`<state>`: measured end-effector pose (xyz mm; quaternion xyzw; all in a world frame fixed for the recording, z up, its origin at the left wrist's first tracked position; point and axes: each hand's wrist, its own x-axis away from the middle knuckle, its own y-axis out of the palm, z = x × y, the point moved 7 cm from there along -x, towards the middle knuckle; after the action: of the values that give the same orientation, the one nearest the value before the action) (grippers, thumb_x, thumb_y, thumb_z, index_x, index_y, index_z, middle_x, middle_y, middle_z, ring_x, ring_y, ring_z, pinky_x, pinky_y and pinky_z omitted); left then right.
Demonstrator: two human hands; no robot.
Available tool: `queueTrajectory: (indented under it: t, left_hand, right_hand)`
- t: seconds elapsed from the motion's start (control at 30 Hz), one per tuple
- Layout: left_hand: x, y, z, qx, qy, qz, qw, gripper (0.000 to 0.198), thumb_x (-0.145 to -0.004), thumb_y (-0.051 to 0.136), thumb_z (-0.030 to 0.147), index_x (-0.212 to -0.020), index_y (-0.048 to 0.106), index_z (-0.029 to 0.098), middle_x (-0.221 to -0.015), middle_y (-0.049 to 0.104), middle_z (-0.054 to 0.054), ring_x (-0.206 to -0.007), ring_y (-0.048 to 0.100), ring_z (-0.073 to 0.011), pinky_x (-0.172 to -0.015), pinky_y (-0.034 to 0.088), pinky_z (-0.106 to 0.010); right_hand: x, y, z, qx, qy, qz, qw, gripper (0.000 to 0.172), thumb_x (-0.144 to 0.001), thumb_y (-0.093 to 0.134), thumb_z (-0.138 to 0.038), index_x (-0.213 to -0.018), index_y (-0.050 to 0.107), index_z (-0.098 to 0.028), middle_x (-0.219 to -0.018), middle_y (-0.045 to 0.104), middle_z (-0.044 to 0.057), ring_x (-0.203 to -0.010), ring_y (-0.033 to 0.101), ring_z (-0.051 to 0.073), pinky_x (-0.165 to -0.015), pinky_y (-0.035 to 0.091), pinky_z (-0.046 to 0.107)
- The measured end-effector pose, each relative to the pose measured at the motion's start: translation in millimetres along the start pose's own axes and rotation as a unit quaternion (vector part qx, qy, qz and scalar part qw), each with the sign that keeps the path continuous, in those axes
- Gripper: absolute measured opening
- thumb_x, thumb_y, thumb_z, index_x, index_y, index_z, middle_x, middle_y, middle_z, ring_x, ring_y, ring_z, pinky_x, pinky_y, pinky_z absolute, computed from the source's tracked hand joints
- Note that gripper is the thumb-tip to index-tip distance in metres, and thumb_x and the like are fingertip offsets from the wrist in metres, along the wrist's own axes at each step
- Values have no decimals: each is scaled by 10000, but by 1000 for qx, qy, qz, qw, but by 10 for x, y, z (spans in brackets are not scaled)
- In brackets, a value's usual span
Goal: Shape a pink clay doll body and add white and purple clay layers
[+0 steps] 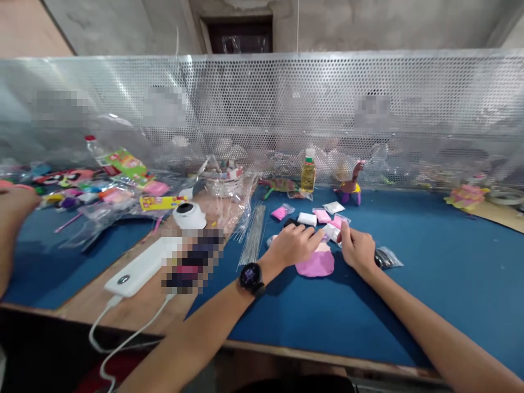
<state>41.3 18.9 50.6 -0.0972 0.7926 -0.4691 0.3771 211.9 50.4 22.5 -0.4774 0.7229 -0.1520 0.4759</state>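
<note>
My left hand [295, 244], with a black watch [251, 277] on its wrist, has its fingers bent and closed. What they hold, if anything, is hidden. Close on its right, my right hand [359, 250] pinches the edge of a small white plastic packet [332, 233] between thumb and forefinger. Below both hands lies a flat piece of pink clay [315, 266] with a paler lump [323, 248] at its top edge. Just beyond are a pink packet [321, 216], a white block [307, 219] and another pink packet [281, 212]. A black packet [387, 257] lies beside my right hand.
Thin wires [252, 234] lie left of my hands. A bottle of yellow liquid [308, 172] and a clay figure [355, 185] stand by the perforated screen [245, 98]. Further left are a white power bank [141, 268], a white camera [189, 216] and another person's hand [16, 210].
</note>
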Motion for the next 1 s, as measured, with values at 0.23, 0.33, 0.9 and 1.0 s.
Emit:
queueTrajectory:
  t: [0.23, 0.33, 0.9, 1.0]
  left_hand:
    - [-33, -36, 60, -38, 22, -4, 999, 270, -1029, 345, 182, -1144, 589, 177, -833, 653, -50, -781, 625, -166, -664, 388, -297]
    - [-41, -43, 68, -44, 26, 0, 999, 285, -1033, 327, 175, -1157, 584, 180, -843, 655, -49, -797, 629, -174, -663, 384, -297]
    - [-27, 2, -68, -39, 4, -24, 999, 306, -1041, 323, 195, -1179, 592, 152, -901, 673, -87, -856, 640, -187, -711, 400, -289]
    - [-26, 14, -72, -52, 5, -29, 998, 296, -1033, 334, 174, -1172, 594, 151, -916, 677, -88, -855, 639, -186, -704, 395, -289]
  right_hand:
    - [-29, -14, 29, -15, -11, 17, 1000, 754, -1010, 326, -612, -408, 510, -196, -407, 530, 62, -417, 502, 150, -496, 236, 299]
    - [-48, 32, 21, -39, -25, -3, 999, 737, -1010, 331, -604, -434, 533, -189, -405, 519, 50, -422, 504, 151, -502, 261, 294]
    - [-86, 158, -122, -147, -65, -74, 984, 446, -1004, 398, -500, -915, 681, -167, -720, 644, 33, -631, 532, 163, -601, 372, 253]
    - [-54, 166, -176, -165, -67, -89, 980, 411, -993, 423, -477, -1052, 680, -162, -751, 657, 38, -645, 544, 168, -597, 390, 250]
